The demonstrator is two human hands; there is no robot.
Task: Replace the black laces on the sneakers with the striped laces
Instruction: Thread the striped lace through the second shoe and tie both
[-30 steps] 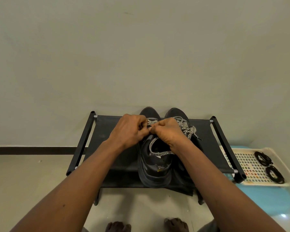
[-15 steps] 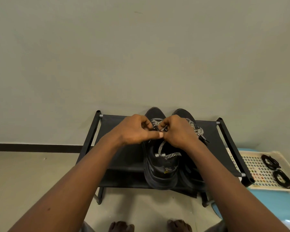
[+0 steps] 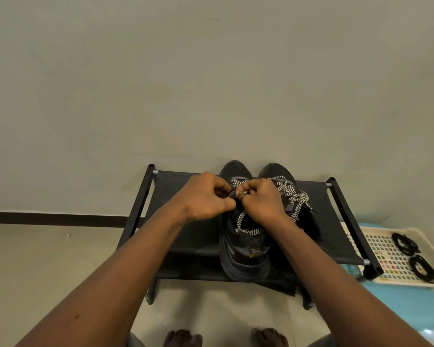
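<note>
Two black sneakers stand side by side on a black fabric shoe rack (image 3: 181, 236), toes to the wall. The left sneaker (image 3: 243, 256) carries a striped black-and-white lace (image 3: 246, 227) that loops loose over its opening. My left hand (image 3: 206, 196) and my right hand (image 3: 262, 199) meet over its tongue, fingers curled, each pinching that lace. The right sneaker (image 3: 278, 172) is laced with a striped lace tied in a bow (image 3: 296, 199). My hands hide the upper eyelets of the left sneaker.
Two coiled black laces (image 3: 406, 242) (image 3: 424, 269) lie in a white perforated tray (image 3: 386, 256) on a light blue stool (image 3: 398, 306) at the right. The grey wall rises just behind the rack. My bare feet (image 3: 183, 338) show on the tiled floor below.
Both hands stay together over the left sneaker, working the striped lace with small finger shifts. The view has drifted slightly, so the rack sits further right in frame than a second ago.
</note>
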